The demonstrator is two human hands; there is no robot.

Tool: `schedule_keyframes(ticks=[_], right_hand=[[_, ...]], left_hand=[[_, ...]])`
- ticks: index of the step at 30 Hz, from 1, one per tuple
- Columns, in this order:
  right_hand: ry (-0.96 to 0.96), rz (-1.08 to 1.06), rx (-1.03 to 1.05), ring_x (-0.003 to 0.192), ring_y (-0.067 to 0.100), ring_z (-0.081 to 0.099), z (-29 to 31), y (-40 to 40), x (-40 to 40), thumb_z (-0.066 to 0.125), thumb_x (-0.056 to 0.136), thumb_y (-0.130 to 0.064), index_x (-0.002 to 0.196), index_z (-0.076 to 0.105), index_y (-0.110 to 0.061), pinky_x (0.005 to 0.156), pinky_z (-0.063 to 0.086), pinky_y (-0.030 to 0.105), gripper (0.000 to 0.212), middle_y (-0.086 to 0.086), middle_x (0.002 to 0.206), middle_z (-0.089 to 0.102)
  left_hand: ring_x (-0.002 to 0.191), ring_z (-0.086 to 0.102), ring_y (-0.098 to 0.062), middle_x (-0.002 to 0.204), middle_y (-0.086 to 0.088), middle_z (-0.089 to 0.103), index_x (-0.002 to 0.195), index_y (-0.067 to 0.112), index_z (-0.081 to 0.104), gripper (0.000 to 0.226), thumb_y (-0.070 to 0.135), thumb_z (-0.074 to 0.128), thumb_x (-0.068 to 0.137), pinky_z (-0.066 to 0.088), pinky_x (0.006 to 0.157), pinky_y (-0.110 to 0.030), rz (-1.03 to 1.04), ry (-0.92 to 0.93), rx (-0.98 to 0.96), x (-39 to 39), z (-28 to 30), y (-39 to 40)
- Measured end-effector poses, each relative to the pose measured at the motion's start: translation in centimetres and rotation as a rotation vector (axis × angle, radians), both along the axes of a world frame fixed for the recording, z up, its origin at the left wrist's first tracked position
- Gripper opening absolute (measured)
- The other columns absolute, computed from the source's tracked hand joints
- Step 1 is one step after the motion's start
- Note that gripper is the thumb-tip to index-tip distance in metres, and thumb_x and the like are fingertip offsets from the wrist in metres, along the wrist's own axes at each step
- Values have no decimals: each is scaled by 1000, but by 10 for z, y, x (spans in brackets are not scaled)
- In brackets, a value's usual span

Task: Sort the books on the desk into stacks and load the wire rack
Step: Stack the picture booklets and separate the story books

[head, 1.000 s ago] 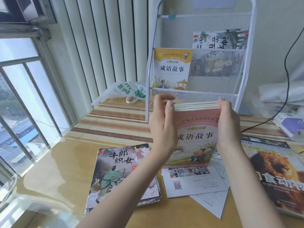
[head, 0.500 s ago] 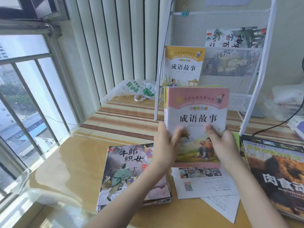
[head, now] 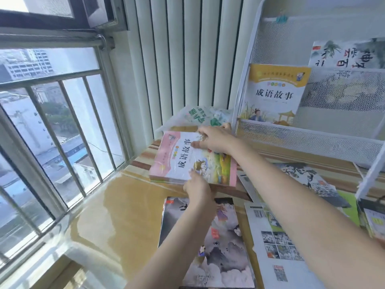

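- Both forearms reached forward and to the left over the desk point(head: 116, 205), the right arm crossing from the lower right of the view, the left arm rising from the bottom edge.
- The right hand point(head: 214, 140) lay on the far end of the pink-covered book point(head: 187, 161), thumb pressed flat on the cover and fingers curled over the far edge, gripping it.
- The left hand point(head: 198, 189) met the near edge of the same book, its fingers tucked against that edge; whether they actually grasped it could not be told.
- The pink-covered book topped a small stack lying flat on the desk, turned sideways, left of the wire rack point(head: 312, 138) and just beyond the grey illustrated book point(head: 218, 257).
- The rack held a yellow-topped book point(head: 275, 92) upright in its middle tier and another illustrated book point(head: 345, 53) in the tier above.
- Loose printed sheets point(head: 277, 247) lay beneath the right forearm.
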State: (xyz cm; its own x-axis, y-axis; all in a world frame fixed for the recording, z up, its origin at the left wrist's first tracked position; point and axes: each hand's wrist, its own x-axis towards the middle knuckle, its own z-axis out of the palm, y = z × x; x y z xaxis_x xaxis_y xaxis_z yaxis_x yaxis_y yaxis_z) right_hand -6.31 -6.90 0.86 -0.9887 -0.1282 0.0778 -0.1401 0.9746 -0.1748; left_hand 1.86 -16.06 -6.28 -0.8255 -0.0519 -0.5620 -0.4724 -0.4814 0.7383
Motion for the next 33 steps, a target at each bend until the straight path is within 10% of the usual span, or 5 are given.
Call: schedule_keyframes(ticks=[5,18,22,28,33], right_hand=[[-143,18,-31,127,31,40,-47,-6,-33,49,76,-75,129,47,-30,103,28,49,70,2,134,53],[9,-43,-188,121,24,41,-78,-2,-9,59,85,-46,110,58,-38,94,42,45,26,-3,131,40],[-8,-67,-523,88,25,65,-70,7,20,53,87,-15,99,63,-25,74,52,38,19,4,104,66],[156,-294,-358,94,17,63,-56,121,94,53,94,-24,112,57,-25,78,53,37,18,-5,114,62],[-424,-395,-213,144,23,20,-63,167,165,49,69,-78,150,18,-26,113,24,43,101,-2,158,14]], left_hand=[[73,55,-21,88,-9,55,137,-1,41,41,22,34,104,51,60,-34,-107,-22,165,-2,-8,-7],[140,17,-49,153,-36,6,144,-14,11,52,2,31,99,30,109,-47,-253,-83,509,6,58,-44],[100,60,-27,112,-14,63,108,3,58,19,7,44,96,51,79,-36,-327,209,-121,0,47,-28],[83,59,-23,102,-7,65,100,12,59,17,10,48,89,48,65,-30,-571,688,-966,-4,21,13],[100,61,-32,118,-14,60,126,4,51,36,17,45,93,50,75,-33,-983,842,-1151,18,7,78]])
